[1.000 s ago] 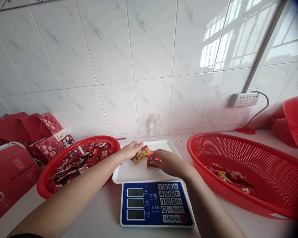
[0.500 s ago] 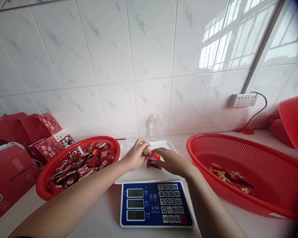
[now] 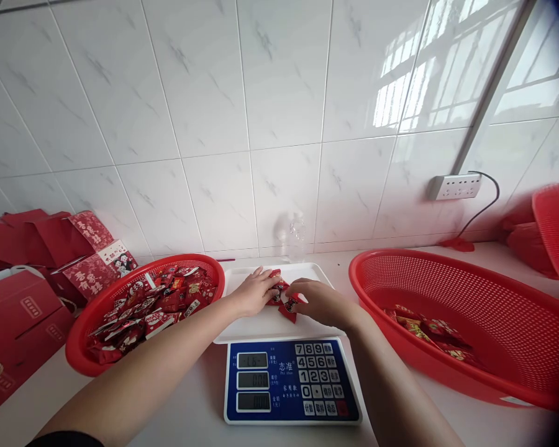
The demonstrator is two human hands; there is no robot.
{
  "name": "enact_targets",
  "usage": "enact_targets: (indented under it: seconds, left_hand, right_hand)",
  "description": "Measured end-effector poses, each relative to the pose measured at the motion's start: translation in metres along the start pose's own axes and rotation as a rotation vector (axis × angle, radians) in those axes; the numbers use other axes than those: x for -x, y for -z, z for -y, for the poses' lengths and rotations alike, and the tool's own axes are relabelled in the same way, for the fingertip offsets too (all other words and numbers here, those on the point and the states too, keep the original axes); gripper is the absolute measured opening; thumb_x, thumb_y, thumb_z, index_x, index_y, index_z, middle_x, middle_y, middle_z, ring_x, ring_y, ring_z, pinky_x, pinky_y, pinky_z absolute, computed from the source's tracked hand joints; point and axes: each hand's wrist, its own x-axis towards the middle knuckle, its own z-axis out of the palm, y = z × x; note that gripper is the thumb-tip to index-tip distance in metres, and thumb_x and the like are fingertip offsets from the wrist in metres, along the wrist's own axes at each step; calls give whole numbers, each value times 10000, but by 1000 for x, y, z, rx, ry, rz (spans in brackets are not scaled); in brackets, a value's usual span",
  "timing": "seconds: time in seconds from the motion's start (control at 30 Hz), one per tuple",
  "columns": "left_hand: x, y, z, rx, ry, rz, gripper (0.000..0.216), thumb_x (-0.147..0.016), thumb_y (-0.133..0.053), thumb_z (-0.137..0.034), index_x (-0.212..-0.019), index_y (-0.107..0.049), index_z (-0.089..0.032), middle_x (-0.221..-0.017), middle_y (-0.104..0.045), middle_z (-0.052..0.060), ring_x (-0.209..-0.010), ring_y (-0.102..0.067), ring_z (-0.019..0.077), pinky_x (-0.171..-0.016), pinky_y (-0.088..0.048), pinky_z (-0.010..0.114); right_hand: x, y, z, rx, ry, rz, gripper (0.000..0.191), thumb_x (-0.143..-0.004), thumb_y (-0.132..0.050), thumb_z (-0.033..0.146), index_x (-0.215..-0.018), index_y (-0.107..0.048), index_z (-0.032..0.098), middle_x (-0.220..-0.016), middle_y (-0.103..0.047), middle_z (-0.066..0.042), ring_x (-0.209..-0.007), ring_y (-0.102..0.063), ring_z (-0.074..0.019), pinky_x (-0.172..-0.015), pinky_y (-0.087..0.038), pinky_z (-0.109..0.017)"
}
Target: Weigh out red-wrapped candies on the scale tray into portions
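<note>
1. Clock positions are taken from the centre of the white tray (image 3: 246,326), 12 being toward the tiled wall (image 3: 214,112).
2. Two red wrapped packets (image 3: 290,308) are seen near the tray's centre, close together and partly covered by fingers.
3. The left hand (image 3: 255,293) is placed at 10 o'clock, palm down, fingers extended over the farther packet; whether it is gripped cannot be told.
4. The right hand (image 3: 320,302) is placed at 3 o'clock, fingers bent and narrowed at the nearer packet; contact is suggested, but a firm hold cannot be confirmed.
5. At 6 o'clock the blue scale panel (image 3: 286,406) is seen, fitted with three readouts (image 3: 253,380) at its left and keys (image 3: 315,375) at its right. The top readout cannot be read clearly.
6. At 9 o'clock a red basket (image 3: 77,347) is heaped with wrapped packets; beyond it, red gift bags (image 3: 23,310) are stood.
7. Between 3 and 4 o'clock a larger perforated basket (image 3: 484,298) is placed, a few packets being gathered at its left end.
8. Just past 12 o'clock a clear bottle (image 3: 297,239) is stood by the wall; at 2 o'clock a power strip (image 3: 456,186) is mounted.
</note>
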Motion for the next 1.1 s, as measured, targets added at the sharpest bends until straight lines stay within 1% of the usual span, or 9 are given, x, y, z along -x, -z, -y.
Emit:
enact_targets:
  seconds: [0.13, 0.23, 0.4, 0.53, 0.63, 0.7, 0.77, 0.9, 1.1]
  left_hand:
    - [-1, -4, 6, -25, 52, 93, 457, -897, -409, -442, -1338, -431, -325, -1506, -300, 34, -1411, -105, 295, -1101, -113, 557]
    - [2, -1, 5, -27, 87, 123, 530, -903, -372, -486, -1404, -337, -317, -1531, -234, 33, -1416, -63, 278, -1113, -105, 523]
    - [16, 37, 10, -19, 177, 68, 571, -917, -300, -499, -1433, -266, -257, -1544, -191, 42, -1419, -87, 211, -1126, -148, 383]
    - [41, 86, 39, -49, 309, -3, 507, -916, -277, -467, -1349, -372, -220, -1460, -380, 73, -1319, -358, 193, -1050, -295, 316]
    - [70, 114, 65, -109, 439, 11, 436, -882, -325, -477, -1138, -526, -188, -1203, -603, 84, -1078, -560, 220, -889, -427, 319]
    - [92, 123, 77, -153, 513, 73, 392, -824, -415, -507, -986, -576, -189, -1010, -661, 61, -916, -605, 227, -759, -463, 308]
    - [112, 126, 84, -194, 560, 150, 377, -740, -524, -530, -910, -591, -200, -928, -662, 42, -841, -607, 222, -704, -459, 291]
    - [140, 120, 85, -274, 595, 226, 451, -625, -639, -515, -961, -593, -218, -1071, -606, 64, -905, -588, 237, -749, -443, 294]
    - [144, 113, 81, -318, 631, 295, 445, -602, -646, -363, -1017, -556, -229, -1046, -605, 47, -938, -581, 242, -737, -441, 280]
  right_hand:
    - [-1, -1, -8, 9, -90, -20, 434, -760, -526, 202, -1187, -596, 233, -1214, -622, -64, -1111, -552, -251, -873, -443, -357]
    - [-3, -4, -10, -10, -74, -2, 476, -783, -509, 218, -1256, -550, 258, -1218, -628, -49, -1099, -566, -249, -866, -450, -364]
    - [-4, -5, -9, -5, -93, -39, 508, -813, -500, 257, -1320, -495, 241, -1322, -554, -65, -1190, -509, -260, -942, -417, -386]
    - [0, 0, -10, 52, -93, -59, 502, -856, -449, 325, -1342, -476, 200, -1340, -535, -88, -1203, -495, -279, -952, -413, -409]
    - [2, 2, -11, 79, -79, -66, 504, -872, -418, 362, -1350, -464, 209, -1330, -543, -91, -1193, -502, -288, -932, -426, -419]
    - [3, 2, -10, 90, -81, -63, 503, -877, -407, 382, -1348, -465, 218, -1322, -550, -90, -1173, -518, -294, -911, -440, -424]
    - [3, 1, -9, 94, -88, -61, 497, -876, -406, 393, -1338, -476, 223, -1310, -560, -90, -1149, -535, -296, -886, -455, -422]
    - [1, -2, -8, 92, -84, -48, 467, -871, -412, 380, -1305, -507, 236, -1256, -602, -84, -1108, -564, -292, -839, -476, -401]
    - [2, -4, -8, 105, -70, -55, 467, -875, -397, 388, -1311, -501, 258, -1250, -608, -73, -1088, -579, -282, -823, -480, -382]
